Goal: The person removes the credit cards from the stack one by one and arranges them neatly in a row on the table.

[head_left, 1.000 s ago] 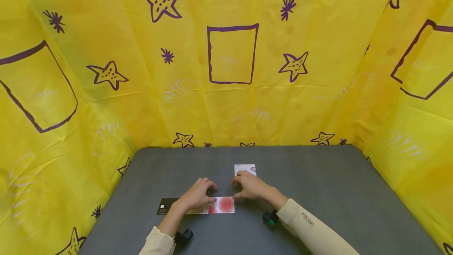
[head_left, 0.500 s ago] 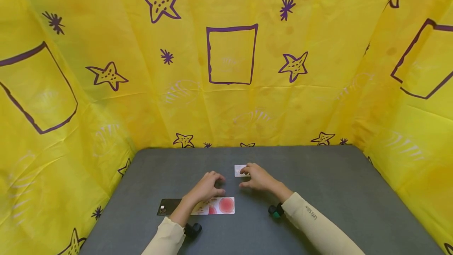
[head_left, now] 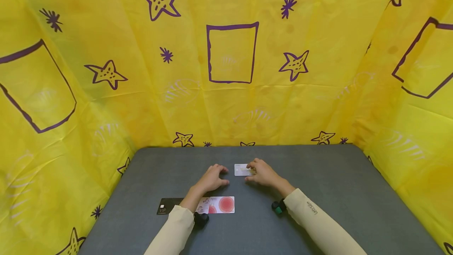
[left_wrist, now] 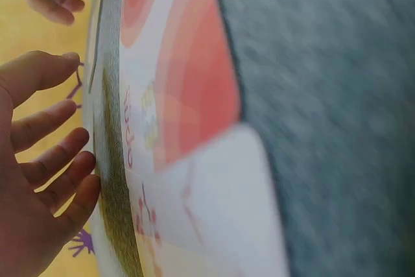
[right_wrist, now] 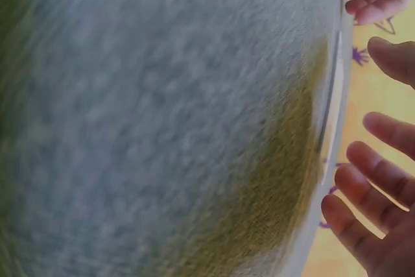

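Observation:
A white card [head_left: 241,169] lies near the back middle of the grey table. My right hand [head_left: 264,173] hovers at its right end, covering part of it; whether a fingertip touches it I cannot tell. To the left of that card is my left hand [head_left: 211,178], fingers spread and thumb apart, holding nothing. Nearer me, a black VIP card [head_left: 165,207], a card with a floral print [head_left: 203,206] and a card with red circles [head_left: 226,204] form an overlapping row. My left forearm crosses above this row. The right wrist view shows the fingers of my right hand [right_wrist: 379,192] loosely spread.
The grey table [head_left: 304,176] is bounded by yellow cloth walls [head_left: 290,105] with purple star drawings at the back and both sides. A black wrist camera [head_left: 201,220] is on my left wrist, and another wrist camera [head_left: 279,207] is on the right.
Both hands have moved forward and to the right, away from the card row toward the white card. The cards lie where they were.

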`<control>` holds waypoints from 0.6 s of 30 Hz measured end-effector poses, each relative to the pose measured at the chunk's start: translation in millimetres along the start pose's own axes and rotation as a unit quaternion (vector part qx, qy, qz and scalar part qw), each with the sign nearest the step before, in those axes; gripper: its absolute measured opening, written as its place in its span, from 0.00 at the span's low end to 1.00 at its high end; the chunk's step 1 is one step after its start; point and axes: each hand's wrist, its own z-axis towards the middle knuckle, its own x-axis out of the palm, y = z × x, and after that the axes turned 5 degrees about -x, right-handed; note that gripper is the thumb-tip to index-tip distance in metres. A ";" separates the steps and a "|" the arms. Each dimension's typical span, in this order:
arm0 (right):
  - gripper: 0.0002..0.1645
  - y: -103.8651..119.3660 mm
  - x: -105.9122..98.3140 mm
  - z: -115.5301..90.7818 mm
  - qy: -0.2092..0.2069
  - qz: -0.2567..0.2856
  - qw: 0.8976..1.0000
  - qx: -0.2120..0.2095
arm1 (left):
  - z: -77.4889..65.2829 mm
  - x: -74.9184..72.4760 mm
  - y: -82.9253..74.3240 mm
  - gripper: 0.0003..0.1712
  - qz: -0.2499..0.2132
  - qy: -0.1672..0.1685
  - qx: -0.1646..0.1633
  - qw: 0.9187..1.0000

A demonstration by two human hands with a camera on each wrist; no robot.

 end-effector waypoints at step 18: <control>0.33 -13.8 -0.4 5.9 0.008 -0.005 1.000 0.014 | 26.0 9.5 -16.5 0.32 0.024 0.016 -0.012 1.000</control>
